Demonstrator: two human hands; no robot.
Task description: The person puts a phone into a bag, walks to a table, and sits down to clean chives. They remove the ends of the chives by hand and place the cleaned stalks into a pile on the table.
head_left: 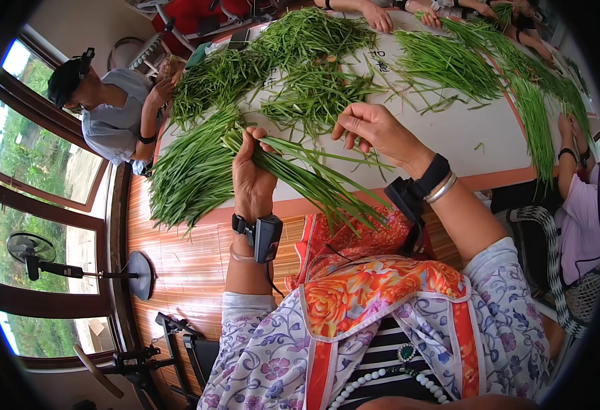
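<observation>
My left hand [253, 174] is closed round the base end of a bunch of long green garlic chives [307, 176]; their leaves fan out to the right and down over the table's near edge. To the right of the bunch, my right hand [376, 133] hovers above the table with its fingers curled in and its thumb near the index finger. Whether a thin leaf sits in that pinch I cannot make out. Beside my left hand lies a thick pile of straight chives [194, 167]. Looser, tangled chives [317, 92] are heaped beyond my hands.
The white table [450, 140] has a pinkish edge, with more chives [447, 65] at the far right. A person in a cap [118, 113] works at the left; other people's hands [378, 17] reach in from the far side and right. A fan [74, 266] stands by the windows.
</observation>
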